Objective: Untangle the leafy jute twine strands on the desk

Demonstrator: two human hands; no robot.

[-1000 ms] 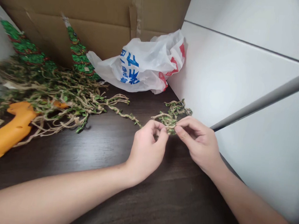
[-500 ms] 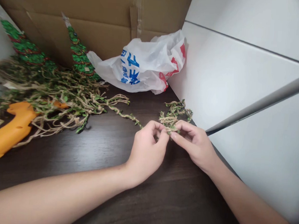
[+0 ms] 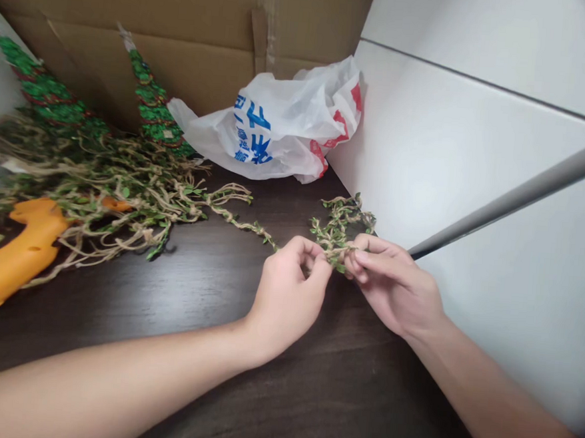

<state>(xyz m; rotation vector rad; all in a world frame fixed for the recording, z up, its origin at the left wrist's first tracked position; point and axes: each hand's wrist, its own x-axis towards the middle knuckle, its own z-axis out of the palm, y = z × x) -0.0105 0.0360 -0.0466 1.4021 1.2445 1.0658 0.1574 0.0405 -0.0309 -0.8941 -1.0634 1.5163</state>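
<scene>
Leafy twine garland (image 3: 339, 225) sits bunched just right of the middle of the frame, its nearest part between a person's two bare hands. Nearest to me, one forearm enters from the lower left and the other from the lower right, above a dark tabletop (image 3: 186, 372). The left hand (image 3: 289, 299), at the centre, is pinched, thumb against forefinger, on the near part of the twine. The right hand (image 3: 400, 286), right of centre, faces it with thumb and forefinger gripping a bit of the same twine, the other fingers curled. Between the two pinches the twine is too fine and crowded by leaves for me to tell whether it is knotted or only crossed.

To my mind, such fine work goes best with the left pinch firm and close to the crossing, while the right draws slowly; a jerk could strip the small leaves or tighten a snag. A thin leafy strand (image 3: 244, 226) runs from left of centre to behind the left hand, so slack there seems worth leaving.

Farther off, an orange plastic tool (image 3: 19, 253) lies at the left edge, beside a tangled pile of vines (image 3: 125, 180). Behind, a crumpled white bag (image 3: 293, 132) fills the upper middle, before brown cardboard (image 3: 162, 3).
</scene>
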